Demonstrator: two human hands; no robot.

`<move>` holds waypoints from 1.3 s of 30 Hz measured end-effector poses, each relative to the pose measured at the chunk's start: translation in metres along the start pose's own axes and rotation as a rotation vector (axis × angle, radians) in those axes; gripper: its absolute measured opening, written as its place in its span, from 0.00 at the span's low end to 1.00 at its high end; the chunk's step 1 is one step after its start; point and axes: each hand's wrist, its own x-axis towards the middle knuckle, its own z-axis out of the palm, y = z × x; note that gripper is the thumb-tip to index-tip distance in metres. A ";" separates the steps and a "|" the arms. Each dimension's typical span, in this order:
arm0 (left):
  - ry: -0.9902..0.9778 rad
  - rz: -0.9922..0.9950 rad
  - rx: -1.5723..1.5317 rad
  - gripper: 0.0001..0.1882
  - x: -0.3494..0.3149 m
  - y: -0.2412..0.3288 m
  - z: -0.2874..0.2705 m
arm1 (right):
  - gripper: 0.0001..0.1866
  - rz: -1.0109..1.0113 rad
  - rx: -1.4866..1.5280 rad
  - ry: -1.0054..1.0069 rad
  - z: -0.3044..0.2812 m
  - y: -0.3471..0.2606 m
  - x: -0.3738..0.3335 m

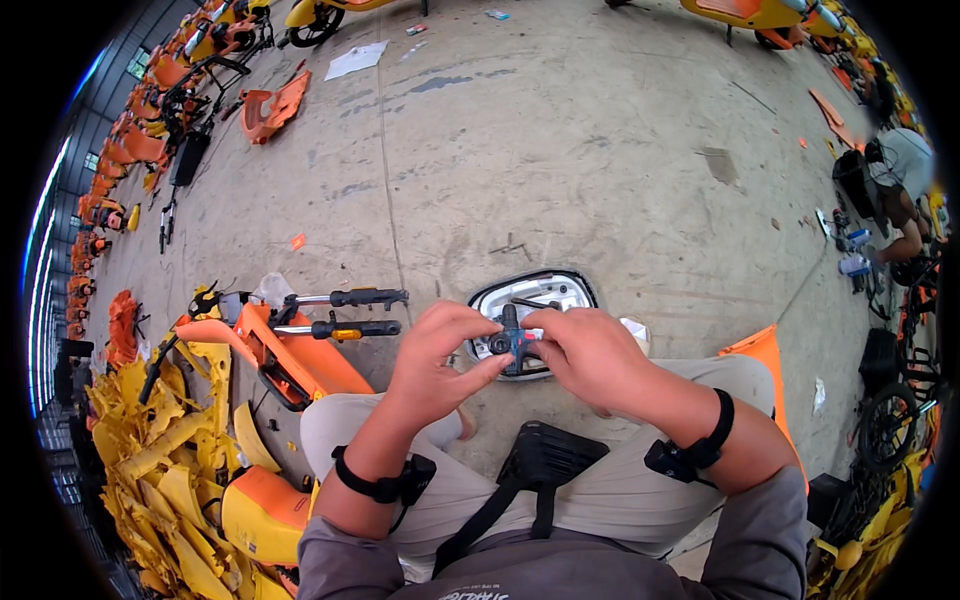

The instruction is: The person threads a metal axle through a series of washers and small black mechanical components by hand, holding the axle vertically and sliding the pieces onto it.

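Both my hands are raised over my lap, around a small blue and black cordless drill [515, 345]. My left hand [432, 362] pinches it from the left with thumb and forefinger, beside a round black part. My right hand [590, 352] grips it from the right, its fingers curled and partly hidden. Just beyond and below the drill, on the concrete floor, lies an oval shell [573, 290], white inside with a black rim. A thin dark rod rests in it. My hands and the drill cover its near part.
To my left lie an orange scooter body part [315, 355] with fork tubes [350, 298] and a heap of yellow plastic panels [165, 470]. An orange panel [765, 350] stands by my right knee. Another person [900, 185] crouches far right among parts. Scooters line the far edges.
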 end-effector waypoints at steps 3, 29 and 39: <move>0.026 0.048 0.186 0.16 -0.001 -0.002 0.001 | 0.15 0.270 0.011 -0.311 -0.018 -0.016 0.010; 0.062 -0.036 0.360 0.16 -0.001 -0.016 0.037 | 0.22 0.124 -0.097 -0.111 0.007 -0.006 0.044; -0.035 -0.122 0.251 0.21 0.010 -0.005 0.038 | 0.18 0.085 -0.053 -0.041 0.001 0.001 0.045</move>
